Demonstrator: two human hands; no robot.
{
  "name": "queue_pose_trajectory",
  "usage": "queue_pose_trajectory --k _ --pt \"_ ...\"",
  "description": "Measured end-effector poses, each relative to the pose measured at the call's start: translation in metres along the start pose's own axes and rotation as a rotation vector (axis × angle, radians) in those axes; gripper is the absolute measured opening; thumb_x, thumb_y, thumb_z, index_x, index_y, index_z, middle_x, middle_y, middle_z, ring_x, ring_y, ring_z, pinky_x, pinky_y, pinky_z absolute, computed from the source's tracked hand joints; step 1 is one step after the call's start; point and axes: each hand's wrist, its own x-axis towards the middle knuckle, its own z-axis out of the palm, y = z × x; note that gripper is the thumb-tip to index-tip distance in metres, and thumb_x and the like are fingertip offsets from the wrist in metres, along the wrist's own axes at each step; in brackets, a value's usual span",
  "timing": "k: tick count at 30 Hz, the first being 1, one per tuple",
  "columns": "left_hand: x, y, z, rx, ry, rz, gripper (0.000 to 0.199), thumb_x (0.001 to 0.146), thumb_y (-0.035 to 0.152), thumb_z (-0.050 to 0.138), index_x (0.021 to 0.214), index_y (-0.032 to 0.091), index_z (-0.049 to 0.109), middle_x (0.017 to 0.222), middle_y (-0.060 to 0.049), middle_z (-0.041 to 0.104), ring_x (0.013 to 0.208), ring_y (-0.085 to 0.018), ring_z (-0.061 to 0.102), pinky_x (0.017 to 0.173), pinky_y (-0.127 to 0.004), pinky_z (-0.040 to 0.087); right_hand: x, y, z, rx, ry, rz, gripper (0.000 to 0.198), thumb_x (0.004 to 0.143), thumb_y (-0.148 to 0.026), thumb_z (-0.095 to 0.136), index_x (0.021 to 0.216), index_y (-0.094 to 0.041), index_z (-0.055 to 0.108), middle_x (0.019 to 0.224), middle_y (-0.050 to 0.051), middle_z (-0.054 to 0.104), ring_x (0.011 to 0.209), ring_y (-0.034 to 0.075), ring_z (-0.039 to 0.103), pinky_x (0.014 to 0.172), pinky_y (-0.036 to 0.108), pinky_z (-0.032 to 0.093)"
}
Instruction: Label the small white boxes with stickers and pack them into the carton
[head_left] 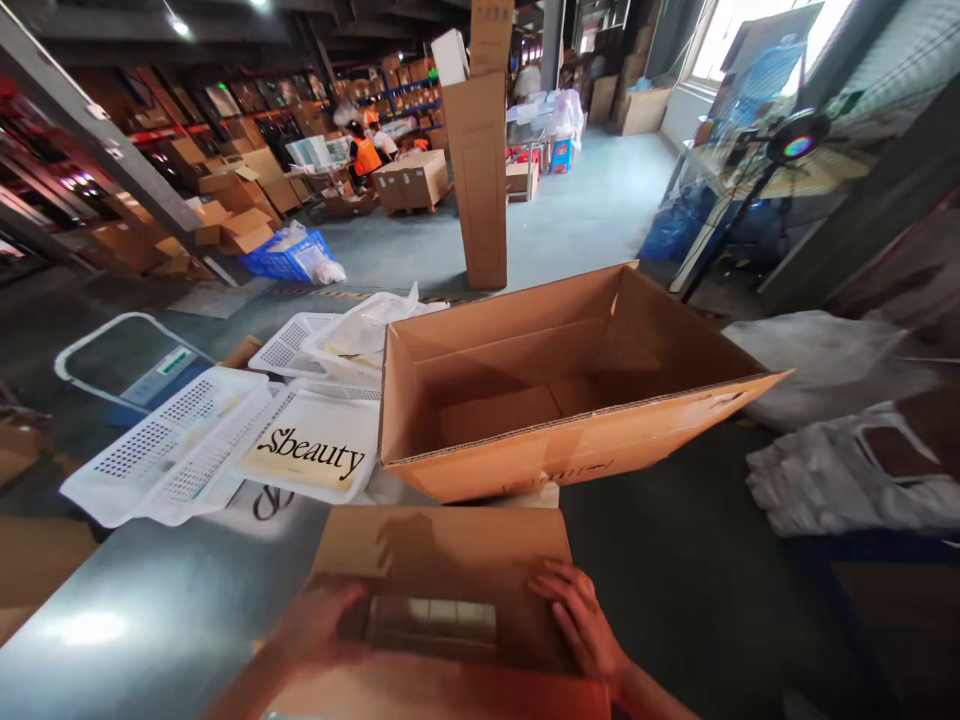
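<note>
**Cardboard box (446,530) sat with its opening up, in front of a bigger carton (517,460)**

The box lay at the bottom middle of the view, directly before the wearer, its near side cut off by the lower edge. Its far flap pointed away, toward the carton, and its far edge ran left to right. Because the near part was out of sight, its long axis could not be told. Between the flaps showed a strip of pale contents (433,622), longest from left to right.

The left hand (326,618) was blurred at the left of the opening, fingers pointing right; whether it gripped anything could not be told. The right hand (576,612) was open, its fingers slightly bent and spread over the box's right side, pointing away and left.

The carton stood just beyond, open upward, its long axis running left to right and its right end angled away. Left of it, white baskets (176,450) stood on the table (202,580), near a bag (304,470) lettered "Sbeauty".
</note>
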Motion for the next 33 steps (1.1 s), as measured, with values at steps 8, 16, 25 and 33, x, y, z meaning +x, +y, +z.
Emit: queue_pose_trajectory --k 8,16,25,33 --pt "0.022 0.028 0.039 0.110 0.380 -0.512 0.102 0.072 0.067 0.071 0.155 0.017 0.040 0.164 -0.015 0.028 0.153 -0.042 0.010 0.119 -0.065 0.014 -0.016 0.024 0.024 0.267 0.313 0.448 0.073 0.091 -0.079 0.037 0.117 -0.015 0.061 0.138 0.012 0.051 0.127 0.025 0.052 0.111 0.046 0.045" --pt "0.021 0.007 0.078 -0.180 0.638 -0.785 0.074 0.095 0.058 0.045 0.158 0.019 0.034 0.166 -0.017 0.019 0.152 -0.038 0.021 0.119 -0.054 0.023 0.004 0.041 -0.016 0.230 0.006 0.501 0.098 0.069 -0.094 0.044 0.123 -0.015 0.064 0.145 0.010 0.046 0.141 0.031 0.040 0.124 0.051 0.032" --pt "0.029 -0.028 0.040 -0.493 0.612 -0.805 0.059 0.098 0.060 0.040 0.122 0.010 0.060 0.116 -0.020 0.069 0.109 -0.034 0.066 0.092 -0.046 0.049 0.027 -0.040 0.007 -0.098 0.161 0.887 0.127 0.075 -0.092 0.009 0.152 0.006 0.030 0.153 0.022 0.028 0.149 0.034 0.026 0.126 0.046 0.029" --pt "0.002 -0.025 0.055 -0.594 0.546 -0.807 0.063 0.101 0.060 0.032 0.115 0.007 0.064 0.108 -0.020 0.071 0.104 -0.029 0.069 0.093 -0.046 0.050 0.040 -0.082 -0.024 -0.265 -0.199 1.040 0.082 0.099 -0.070 0.018 0.151 -0.008 0.038 0.123 0.024 0.058 0.114 0.030 0.063 0.103 0.048 0.046"
